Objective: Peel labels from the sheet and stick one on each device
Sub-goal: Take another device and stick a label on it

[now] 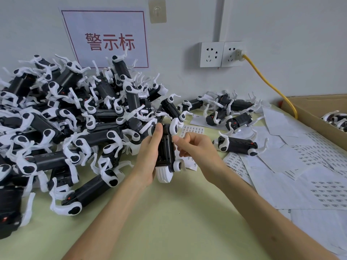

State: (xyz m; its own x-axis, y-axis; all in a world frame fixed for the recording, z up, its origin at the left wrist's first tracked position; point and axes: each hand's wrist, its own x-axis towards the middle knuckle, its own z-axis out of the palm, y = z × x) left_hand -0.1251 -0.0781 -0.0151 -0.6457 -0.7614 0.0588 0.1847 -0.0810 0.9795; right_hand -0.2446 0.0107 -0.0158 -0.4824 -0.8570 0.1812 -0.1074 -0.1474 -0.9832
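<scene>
- While the left hand (150,152) grips one black-and-white device (165,145) above the table (169,212), its thumb lies straight up the device's left side and its fingers wrap round from beneath. The device points away from the person, with its white ribbed end nearest.
- The right hand (195,149) comes in from the right with fingers curled, its thumb tip touching the device's upper right edge. Whether a label is pinched under that thumb cannot be told.
- Two bare forearms (116,212) reach in from the bottom edge and converge on the device.
- One label sheet (189,131) with rows of small printed labels lies flat on the table just behind the hands, partly hidden by them.
- More sheets (300,166) overlap in a loose spread on the right; there are several, too layered to count exactly.
- A pile of devices (65,119) fills the left side, dozens tangled together, too many to count.
- Beyond the right hand, a smaller group (231,109) of about six devices lies near the wall.
- One lone device (236,145) lies on the sheets just right of the right hand.
- One cardboard box (308,117) at the right edge holds a few more devices.
- On the wall are one sign (107,38) with red characters, one hook (157,11) and two sockets (212,54). One yellow cable (272,85) is plugged into the right socket.
</scene>
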